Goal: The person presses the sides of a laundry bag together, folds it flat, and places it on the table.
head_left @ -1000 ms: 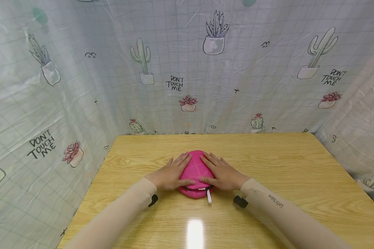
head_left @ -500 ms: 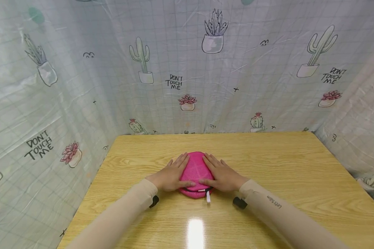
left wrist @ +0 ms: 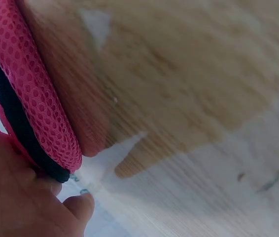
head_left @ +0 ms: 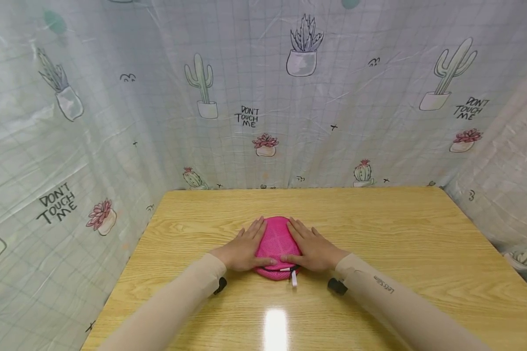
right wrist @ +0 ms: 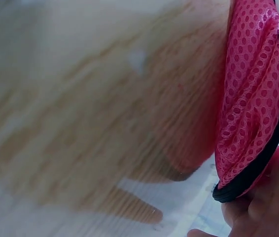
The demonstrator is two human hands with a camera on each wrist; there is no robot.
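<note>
A round pink mesh pouch [head_left: 276, 241] with a black zip edge and a white pull tab [head_left: 294, 279] lies on the wooden table [head_left: 377, 229]. My left hand [head_left: 242, 248] rests flat on its left side, fingers straight, thumb across the near edge. My right hand [head_left: 311, 248] lies flat on its right side in the same way. In the left wrist view the pink mesh [left wrist: 36, 98] and its black edge sit beside my left hand [left wrist: 21, 197]. The right wrist view shows the pink mesh [right wrist: 250, 98] above my right hand [right wrist: 262, 207].
A curtain [head_left: 263, 97] printed with cactus pots and "DON'T TOUCH ME" hangs round the table on the left, back and right. Bare wood lies to either side of the pouch and in front, with a bright light glare [head_left: 275, 329] near the front edge.
Both hands and the pouch have slid slightly nearer to me on the table. The hands stay flat on the pouch.
</note>
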